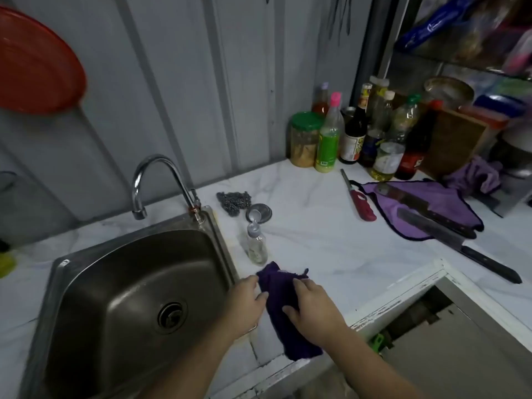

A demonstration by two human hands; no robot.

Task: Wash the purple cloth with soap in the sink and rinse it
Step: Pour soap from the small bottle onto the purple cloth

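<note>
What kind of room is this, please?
Most likely a small home kitchen. A steel sink with a tap is set in a marble-look counter, sauce and oil bottles stand against the wall, and two knives lie nearby.

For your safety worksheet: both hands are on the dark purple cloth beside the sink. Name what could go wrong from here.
1. The small clear soap bottle stands with its cap flipped open just behind the dark purple cloth; lifting the cloth might tip and spill it.
2. Two knives lie on the lighter purple cloth at the right; grabbing that cloth by mistake could drag the blades.
</note>
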